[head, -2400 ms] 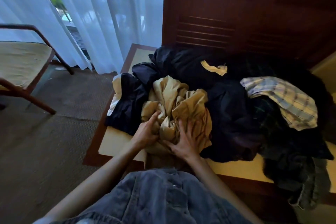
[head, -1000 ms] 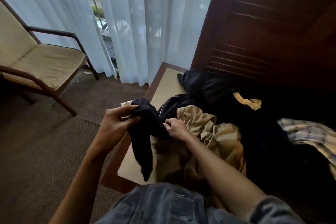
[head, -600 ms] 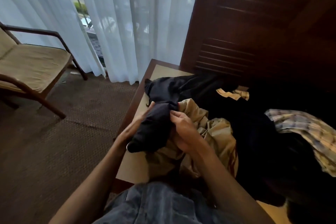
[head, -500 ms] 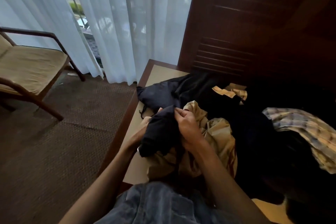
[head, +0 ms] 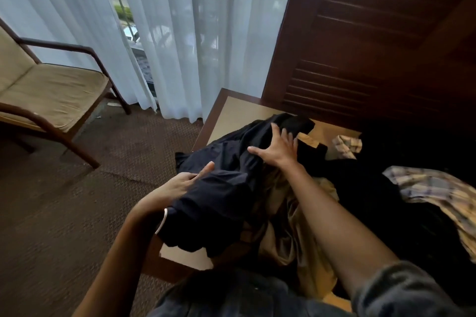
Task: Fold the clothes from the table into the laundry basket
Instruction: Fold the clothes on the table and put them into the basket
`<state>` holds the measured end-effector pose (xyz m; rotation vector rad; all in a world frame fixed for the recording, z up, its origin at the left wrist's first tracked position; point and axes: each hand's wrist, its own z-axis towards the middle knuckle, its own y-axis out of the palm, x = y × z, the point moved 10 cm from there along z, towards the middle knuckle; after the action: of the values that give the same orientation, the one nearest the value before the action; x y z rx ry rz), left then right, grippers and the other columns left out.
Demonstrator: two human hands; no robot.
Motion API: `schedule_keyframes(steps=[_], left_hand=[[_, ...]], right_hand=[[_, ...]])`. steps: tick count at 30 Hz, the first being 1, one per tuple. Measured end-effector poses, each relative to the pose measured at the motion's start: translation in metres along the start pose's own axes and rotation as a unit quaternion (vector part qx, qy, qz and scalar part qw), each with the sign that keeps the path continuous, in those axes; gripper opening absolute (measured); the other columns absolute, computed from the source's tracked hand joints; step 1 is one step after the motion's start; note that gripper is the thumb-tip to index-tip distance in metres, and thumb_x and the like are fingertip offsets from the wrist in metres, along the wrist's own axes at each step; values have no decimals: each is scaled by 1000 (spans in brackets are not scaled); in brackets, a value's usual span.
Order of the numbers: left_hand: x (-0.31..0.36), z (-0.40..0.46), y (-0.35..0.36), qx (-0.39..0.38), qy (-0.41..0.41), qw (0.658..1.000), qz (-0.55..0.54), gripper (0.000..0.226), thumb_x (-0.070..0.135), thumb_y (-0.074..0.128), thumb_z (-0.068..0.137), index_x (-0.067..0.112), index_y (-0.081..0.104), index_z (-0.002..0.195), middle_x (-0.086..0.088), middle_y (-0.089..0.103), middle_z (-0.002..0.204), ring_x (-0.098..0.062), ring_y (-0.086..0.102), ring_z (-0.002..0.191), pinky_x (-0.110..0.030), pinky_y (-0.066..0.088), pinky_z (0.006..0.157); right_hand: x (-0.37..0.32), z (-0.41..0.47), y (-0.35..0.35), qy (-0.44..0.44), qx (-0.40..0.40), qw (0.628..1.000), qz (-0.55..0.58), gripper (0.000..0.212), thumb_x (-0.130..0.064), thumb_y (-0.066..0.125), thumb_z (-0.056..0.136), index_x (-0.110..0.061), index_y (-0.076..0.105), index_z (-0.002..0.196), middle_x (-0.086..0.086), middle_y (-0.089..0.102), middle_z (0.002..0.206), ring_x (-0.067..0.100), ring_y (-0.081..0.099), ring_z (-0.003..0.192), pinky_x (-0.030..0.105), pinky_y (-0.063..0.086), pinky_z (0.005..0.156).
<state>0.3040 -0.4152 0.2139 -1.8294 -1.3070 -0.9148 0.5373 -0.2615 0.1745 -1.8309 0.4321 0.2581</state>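
Observation:
A dark navy garment (head: 221,188) lies spread over the left part of the low table (head: 239,108). My left hand (head: 180,185) lies along its left edge with straight fingers, partly tucked under the cloth. My right hand (head: 278,149) presses flat on the garment's far part, fingers spread. Under and right of the navy cloth sits a crumpled tan garment (head: 291,234). A plaid shirt (head: 438,193) and black clothes (head: 373,188) pile up at the right. No laundry basket is in view.
A wooden armchair with a beige cushion (head: 51,92) stands at the left on brown carpet (head: 64,213). White sheer curtains (head: 180,33) hang behind the table. A dark louvred wooden door (head: 360,46) backs the table on the right.
The navy garment, bunched between both hands before, is now laid out over the table. My right hand has let go and reached forward, flat on the cloth. My left hand has opened.

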Motion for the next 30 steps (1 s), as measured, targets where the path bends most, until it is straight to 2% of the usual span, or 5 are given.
schedule_keyframes(steps=[9,14,20,25,30], left_hand=[[8,32,-83,372,29,923,94,46,51,51,98,6,61,92,-6,65,88,-21,59,81,-34,41,75],[-71,53,-26,339,-124,931,55,39,25,23,105,14,32,141,-16,52,122,-32,39,134,-24,30,101],[-83,94,-47,140,-76,980,-119,28,2,48,101,3,53,129,-22,57,135,-20,58,106,-18,49,75],[-54,86,-88,186,19,981,-47,54,56,48,97,27,45,142,4,45,140,-10,47,123,-27,34,103],[-105,104,-16,143,-112,959,219,99,76,57,79,43,5,156,-4,7,166,-37,9,151,-60,14,118]], right_hand=[[-103,-48,47,-196,-93,970,107,23,-28,51,88,-23,62,106,7,71,105,29,65,102,39,50,84],[-108,-111,20,-231,-46,916,324,17,-34,53,100,-21,60,92,-4,67,82,11,65,81,36,51,80],[-77,-145,144,-337,-114,933,-57,46,-36,54,93,-15,54,135,3,48,152,20,27,149,46,8,122],[-64,-141,178,-361,-124,902,-203,40,-29,57,83,-15,68,119,6,71,120,25,54,129,51,30,114],[-101,-114,123,-267,-241,926,113,15,-23,64,90,-11,73,93,7,74,92,17,69,85,32,53,79]])
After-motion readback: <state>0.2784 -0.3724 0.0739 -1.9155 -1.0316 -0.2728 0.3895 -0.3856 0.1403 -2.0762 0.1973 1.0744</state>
